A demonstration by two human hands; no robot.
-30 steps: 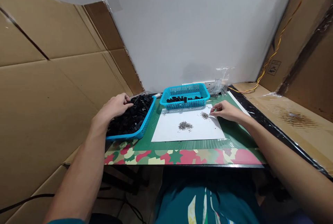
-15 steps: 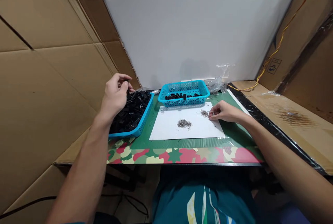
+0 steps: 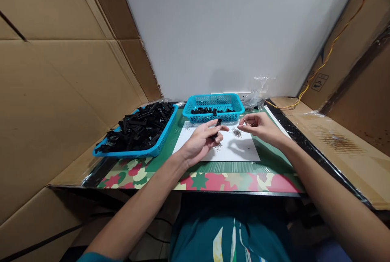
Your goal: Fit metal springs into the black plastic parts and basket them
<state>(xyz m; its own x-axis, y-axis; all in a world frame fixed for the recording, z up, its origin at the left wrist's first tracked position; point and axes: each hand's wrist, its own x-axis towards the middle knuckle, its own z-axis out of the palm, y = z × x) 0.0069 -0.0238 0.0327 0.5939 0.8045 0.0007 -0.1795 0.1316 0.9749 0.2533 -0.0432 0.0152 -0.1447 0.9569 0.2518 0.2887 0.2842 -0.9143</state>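
My left hand (image 3: 203,140) grips a small black plastic piece (image 3: 217,127) upright between thumb and fingers, above the white paper (image 3: 195,157). Facing it on the right, my right hand (image 3: 256,126) is pinched, its fingertips apart from the black piece; what they hold is too small to make out. Just below those fingertips lies a small pile of tiny metal parts (image 3: 237,133). A second pile of tiny metal parts (image 3: 218,147) is mostly covered by my left hand.
A blue basket (image 3: 161,146) heaped with long black plastic pieces (image 3: 143,126) stands at the left. Behind the paper a smaller blue basket (image 3: 190,115) holds some black pieces (image 3: 202,111). Cardboard walls (image 3: 61,83) rise on both sides; crumpled clear plastic (image 3: 256,97) lies at the back.
My left hand has moved right from the heaped basket to above the paper, carrying a black plastic piece. My right hand has lifted slightly from the metal parts and turned toward it.
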